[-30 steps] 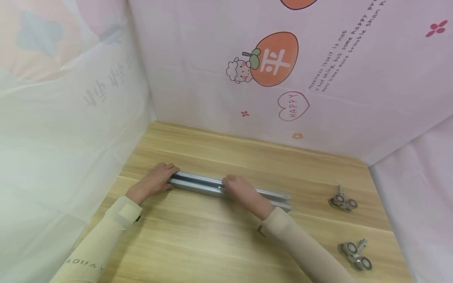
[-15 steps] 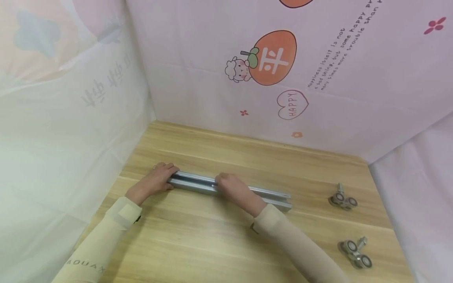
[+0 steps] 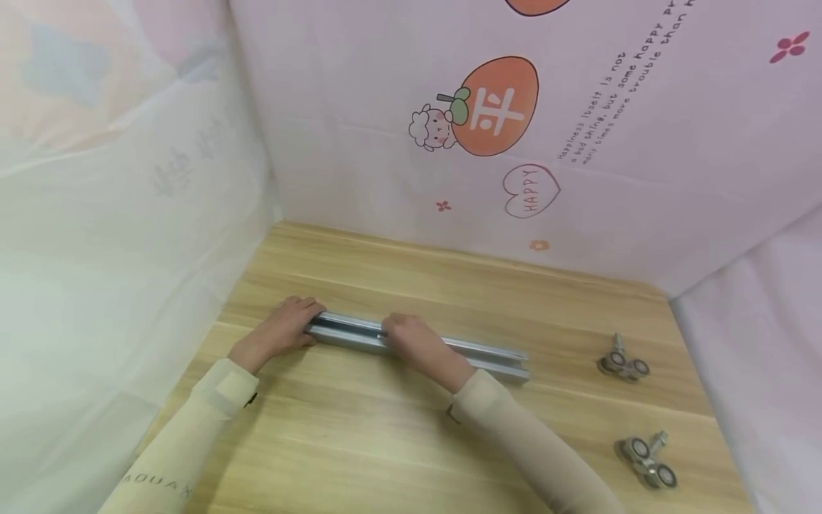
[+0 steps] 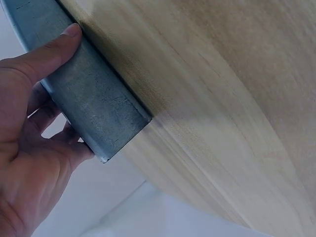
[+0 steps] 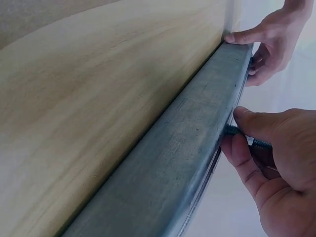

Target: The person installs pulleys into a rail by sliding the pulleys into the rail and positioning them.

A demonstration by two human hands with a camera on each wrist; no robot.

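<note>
Gripping one end of a long, grey metal channel rail, the person's left hand sets its thumb against one side wall, with the other fingers bent over the top. The person's right hand pinches a dark, threaded metal stud between close-set thumb and fingers, at the rail's open slot. The rail lies across a pale yellow, wood-grained worktop, its gripped end near the left edge. Towards the right edge, a silver metal roller trolley rests nearer the far right corner, and a matching second trolley closer to the person
</note>
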